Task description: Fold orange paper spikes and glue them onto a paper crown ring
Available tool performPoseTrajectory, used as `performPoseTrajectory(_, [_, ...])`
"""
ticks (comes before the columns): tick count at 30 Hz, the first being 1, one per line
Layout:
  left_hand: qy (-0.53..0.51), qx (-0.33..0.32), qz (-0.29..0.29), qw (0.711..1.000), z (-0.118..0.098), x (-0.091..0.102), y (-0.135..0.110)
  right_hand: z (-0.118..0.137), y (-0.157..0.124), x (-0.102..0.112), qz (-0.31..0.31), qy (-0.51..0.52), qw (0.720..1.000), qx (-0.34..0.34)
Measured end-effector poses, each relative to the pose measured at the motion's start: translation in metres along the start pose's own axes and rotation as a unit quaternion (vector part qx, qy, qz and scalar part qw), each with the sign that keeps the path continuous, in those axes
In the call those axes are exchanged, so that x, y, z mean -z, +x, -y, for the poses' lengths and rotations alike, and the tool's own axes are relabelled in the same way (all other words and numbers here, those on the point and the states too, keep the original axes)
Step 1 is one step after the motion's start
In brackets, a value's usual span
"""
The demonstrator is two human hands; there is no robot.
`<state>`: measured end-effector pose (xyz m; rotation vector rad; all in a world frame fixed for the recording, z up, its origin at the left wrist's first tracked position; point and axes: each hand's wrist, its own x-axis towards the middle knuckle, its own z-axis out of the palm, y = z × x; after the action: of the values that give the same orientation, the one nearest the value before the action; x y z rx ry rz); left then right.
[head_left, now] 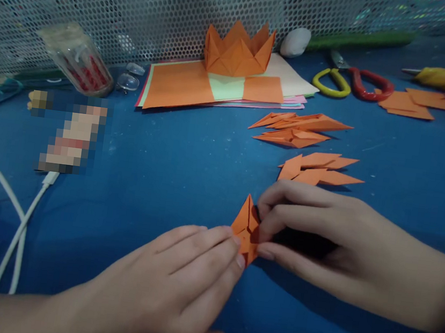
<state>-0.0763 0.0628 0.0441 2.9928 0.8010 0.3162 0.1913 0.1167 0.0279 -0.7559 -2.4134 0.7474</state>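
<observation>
You had the folded paper (247, 233) in front of the crown (238, 56), slightly right. Your left hand (163, 281) rested flat fingers on one edge, thumb apart; your right hand (336, 234) pinched the opposite edge, fingers bent. Broad table (157, 169) stretched front-left of the crown.

On my blue tabletop (158, 164) I see a paper stack (177, 86), a jar (87, 68) left of it, scissors (354, 84) to its right, folded orange pieces (299, 138) nearer me.
</observation>
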Motion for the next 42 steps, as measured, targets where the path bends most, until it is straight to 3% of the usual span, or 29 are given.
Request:
performPoseTrajectory(9, [-0.026,0.002,0.005,1.000,-0.002,0.001,-0.001,0.013,-0.001,-0.011,-0.054,0.038,0.989,-0.129])
performPoseTrajectory(19, [-0.129,0.045,0.012,0.991,0.002,0.003,0.003,0.014,0.009,-0.002,-0.039,0.062,0.983,-0.170])
performPoseTrajectory(23, [-0.109,0.037,0.021,0.993,0.002,0.000,0.000,0.009,0.004,-0.001,0.013,0.042,0.993,-0.105])
performPoseTrajectory(28, [-0.054,0.030,0.024,0.998,0.000,-0.004,-0.005,0.007,-0.008,-0.004,0.001,-0.060,0.998,0.033])
performPoseTrajectory(34, [-0.064,0.043,0.017,0.997,0.000,-0.005,-0.005,0.001,-0.007,0.004,0.067,-0.056,0.995,0.044])
performPoseTrajectory(42, [-0.045,0.021,0.009,0.999,0.002,-0.007,-0.006,-0.018,-0.004,0.019,0.079,-0.103,0.972,0.198])
